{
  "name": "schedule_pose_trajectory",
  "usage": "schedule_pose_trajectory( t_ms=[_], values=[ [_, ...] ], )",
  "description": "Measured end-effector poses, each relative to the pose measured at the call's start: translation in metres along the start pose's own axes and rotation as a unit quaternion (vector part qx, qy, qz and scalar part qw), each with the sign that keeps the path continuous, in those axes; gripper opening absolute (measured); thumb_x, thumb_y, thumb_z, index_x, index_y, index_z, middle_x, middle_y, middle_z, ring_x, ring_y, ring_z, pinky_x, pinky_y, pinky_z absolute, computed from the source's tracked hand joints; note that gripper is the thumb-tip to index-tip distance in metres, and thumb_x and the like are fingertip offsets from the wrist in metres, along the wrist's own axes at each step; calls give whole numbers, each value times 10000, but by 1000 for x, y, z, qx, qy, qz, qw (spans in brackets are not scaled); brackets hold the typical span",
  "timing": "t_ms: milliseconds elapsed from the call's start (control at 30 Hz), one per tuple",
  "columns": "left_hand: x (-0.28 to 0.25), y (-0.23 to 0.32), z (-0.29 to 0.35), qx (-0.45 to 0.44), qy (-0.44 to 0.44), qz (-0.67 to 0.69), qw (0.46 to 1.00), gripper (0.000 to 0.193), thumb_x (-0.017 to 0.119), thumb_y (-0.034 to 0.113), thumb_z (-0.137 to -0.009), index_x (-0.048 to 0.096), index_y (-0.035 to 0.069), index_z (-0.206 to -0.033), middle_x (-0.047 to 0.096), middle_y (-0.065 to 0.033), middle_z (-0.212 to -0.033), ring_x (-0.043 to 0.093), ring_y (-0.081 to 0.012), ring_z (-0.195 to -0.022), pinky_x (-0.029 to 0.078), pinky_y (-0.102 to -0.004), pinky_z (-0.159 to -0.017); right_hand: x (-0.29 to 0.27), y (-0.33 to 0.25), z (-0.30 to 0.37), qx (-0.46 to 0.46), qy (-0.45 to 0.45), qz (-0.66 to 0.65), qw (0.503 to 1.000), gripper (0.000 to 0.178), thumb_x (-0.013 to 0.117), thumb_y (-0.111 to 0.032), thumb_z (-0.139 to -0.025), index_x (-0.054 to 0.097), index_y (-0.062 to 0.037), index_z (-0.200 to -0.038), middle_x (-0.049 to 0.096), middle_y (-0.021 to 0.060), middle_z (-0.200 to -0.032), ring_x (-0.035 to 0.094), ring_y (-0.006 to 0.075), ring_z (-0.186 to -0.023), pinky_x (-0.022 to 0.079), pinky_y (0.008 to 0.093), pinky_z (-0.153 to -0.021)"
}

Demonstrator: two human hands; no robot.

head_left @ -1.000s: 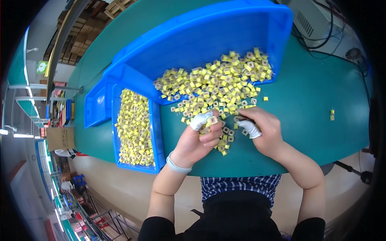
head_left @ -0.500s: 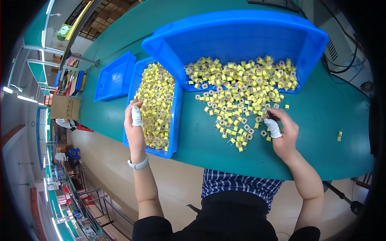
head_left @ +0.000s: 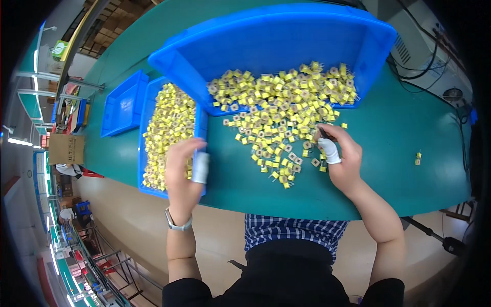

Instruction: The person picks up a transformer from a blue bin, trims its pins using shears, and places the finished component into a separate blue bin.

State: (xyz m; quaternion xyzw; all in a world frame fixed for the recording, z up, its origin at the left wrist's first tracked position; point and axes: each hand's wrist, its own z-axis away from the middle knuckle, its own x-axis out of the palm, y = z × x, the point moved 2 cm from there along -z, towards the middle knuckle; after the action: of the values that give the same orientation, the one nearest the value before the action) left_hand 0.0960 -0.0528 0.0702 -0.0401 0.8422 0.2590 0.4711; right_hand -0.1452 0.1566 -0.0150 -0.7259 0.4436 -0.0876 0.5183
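A heap of small yellow square components [head_left: 279,110] spills from a big tipped blue bin [head_left: 276,38] onto the green table [head_left: 388,138]. My right hand [head_left: 341,156], with a white cot on one finger, rests at the heap's right edge and its fingertips pinch a small component. My left hand [head_left: 183,171], also wearing a white finger cot, hovers back-up over the near right rim of a shallow blue tray [head_left: 144,169] packed with rows of the same yellow components [head_left: 169,128]. Its fingers are loosely extended and nothing shows in them.
An empty shallow blue tray [head_left: 123,102] lies left of the filled one. Two stray components [head_left: 418,157] sit on the table far right. Cables [head_left: 440,56] run along the back right. A cardboard box [head_left: 66,148] and shelving stand beyond the table's left edge.
A second ago both hands were in the heap. The left hand swung out over the filled tray and has now come back to its near right rim. The right hand stayed at the heap.
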Motion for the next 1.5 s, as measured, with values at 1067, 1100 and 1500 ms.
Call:
schedule_pose_trajectory(
  t_ms=[1067, 1100, 1500],
  values=[
    [79, 61, 30, -97, -105, 107, 984, 309, 657, -48, -847, 657, 40, -1142, 672, -139, -1109, 666, -290, -965, 535, -362, -836, 0, -8, 1, 38, 20, -51, 998, 281, 539, -89, -940, 656, 6, -1176, 616, 103, -894, 605, 203, -798, 480, 308, -736],
    [78, 59, 25, -96, -106, 108, 984, 309, 657, -48, -847, 657, 40, -1142, 672, -139, -1109, 666, -290, -965, 535, -362, -836, 0, -8, 1, 33, 19, -45, 998, 282, 541, -88, -939, 655, 7, -1179, 614, 104, -895, 604, 204, -799, 478, 308, -734],
    [135, 64, -57, -208, -114, 580, 779, 258, 663, -9, -918, 577, -6, -1161, 649, -121, -1193, 649, -247, -1128, 517, -350, -968, -3, -9, -4, 46, 11, -30, 998, 321, 624, -28, -902, 665, 8, -1219, 622, 110, -951, 614, 219, -832, 486, 312, -731]
  ],
)
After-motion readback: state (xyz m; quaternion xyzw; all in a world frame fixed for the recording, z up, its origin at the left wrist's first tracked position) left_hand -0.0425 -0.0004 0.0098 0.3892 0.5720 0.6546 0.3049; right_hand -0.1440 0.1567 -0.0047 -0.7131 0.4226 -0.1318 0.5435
